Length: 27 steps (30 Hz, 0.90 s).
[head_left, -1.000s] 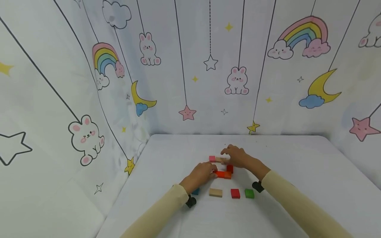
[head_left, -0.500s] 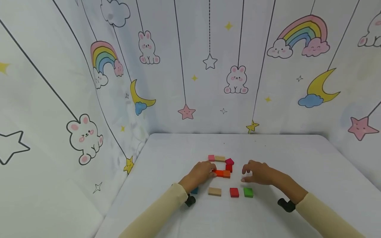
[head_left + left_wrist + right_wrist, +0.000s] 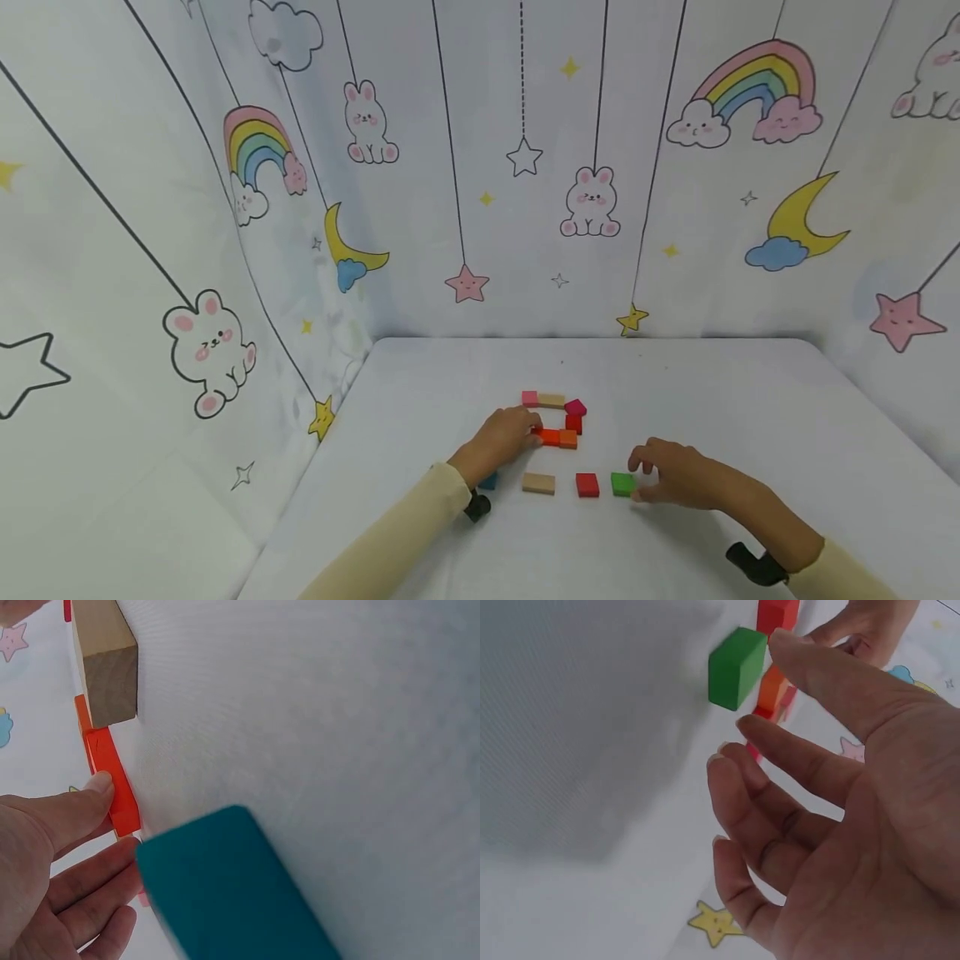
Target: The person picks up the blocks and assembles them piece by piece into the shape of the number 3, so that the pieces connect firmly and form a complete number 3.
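Observation:
My left hand (image 3: pixel 504 435) pinches the left end of an orange-red block (image 3: pixel 550 437) between thumb and fingers, as the left wrist view shows (image 3: pixel 112 780). An orange block (image 3: pixel 568 439) adjoins its right end. From there a red block (image 3: pixel 573 423), a crimson piece (image 3: pixel 575 407), a plain wooden block (image 3: pixel 551 401) and a pink block (image 3: pixel 529 399) curve round to the back left. At the right, my right hand (image 3: pixel 678 473) reaches toward a green block (image 3: pixel 622 484), thumb and fingers spread apart. In the right wrist view, the thumb tip lies close to that green block (image 3: pixel 737 669).
Along the front of the white table (image 3: pixel 420 383), a teal block (image 3: pixel 489 481), partly behind my left wrist, a plain wooden block (image 3: pixel 538 483) and a red block (image 3: pixel 587 485) form a spaced row with the green one. A patterned white cloth (image 3: pixel 420 208) hangs behind.
My right hand has left the crimson piece at the back of the curve and come forward and right, beside the green block. The left hand stays at the orange-red block.

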{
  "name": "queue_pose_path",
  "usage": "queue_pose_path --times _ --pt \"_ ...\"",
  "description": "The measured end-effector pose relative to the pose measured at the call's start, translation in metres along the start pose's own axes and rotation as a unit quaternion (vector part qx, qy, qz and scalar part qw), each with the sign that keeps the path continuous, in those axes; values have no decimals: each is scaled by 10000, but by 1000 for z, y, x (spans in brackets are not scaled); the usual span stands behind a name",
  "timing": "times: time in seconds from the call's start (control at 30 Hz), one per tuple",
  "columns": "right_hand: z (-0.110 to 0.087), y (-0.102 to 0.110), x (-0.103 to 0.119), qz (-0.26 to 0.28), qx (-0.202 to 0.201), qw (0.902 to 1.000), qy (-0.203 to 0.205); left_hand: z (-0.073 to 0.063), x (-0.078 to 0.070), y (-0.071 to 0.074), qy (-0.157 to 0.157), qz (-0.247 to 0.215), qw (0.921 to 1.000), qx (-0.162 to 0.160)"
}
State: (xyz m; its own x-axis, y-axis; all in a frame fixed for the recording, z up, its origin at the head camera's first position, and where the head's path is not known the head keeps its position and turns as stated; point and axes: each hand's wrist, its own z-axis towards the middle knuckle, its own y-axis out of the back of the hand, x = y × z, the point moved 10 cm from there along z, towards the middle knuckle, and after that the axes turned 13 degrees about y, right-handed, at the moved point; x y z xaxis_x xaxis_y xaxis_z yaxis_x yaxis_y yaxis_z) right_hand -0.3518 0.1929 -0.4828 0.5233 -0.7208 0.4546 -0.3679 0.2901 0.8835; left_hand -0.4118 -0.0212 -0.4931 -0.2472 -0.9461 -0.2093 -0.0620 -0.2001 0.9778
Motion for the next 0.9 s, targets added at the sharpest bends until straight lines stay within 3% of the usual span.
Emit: queue_pose_path --times 0.47,0.9 --pt "5 -7 -3 66 -363 9993 98 1 3 -2 66 -79 9999 57" --pt "34 -9 0 -61 -707 9969 336 0 0 0 -25 -31 10000 -62"
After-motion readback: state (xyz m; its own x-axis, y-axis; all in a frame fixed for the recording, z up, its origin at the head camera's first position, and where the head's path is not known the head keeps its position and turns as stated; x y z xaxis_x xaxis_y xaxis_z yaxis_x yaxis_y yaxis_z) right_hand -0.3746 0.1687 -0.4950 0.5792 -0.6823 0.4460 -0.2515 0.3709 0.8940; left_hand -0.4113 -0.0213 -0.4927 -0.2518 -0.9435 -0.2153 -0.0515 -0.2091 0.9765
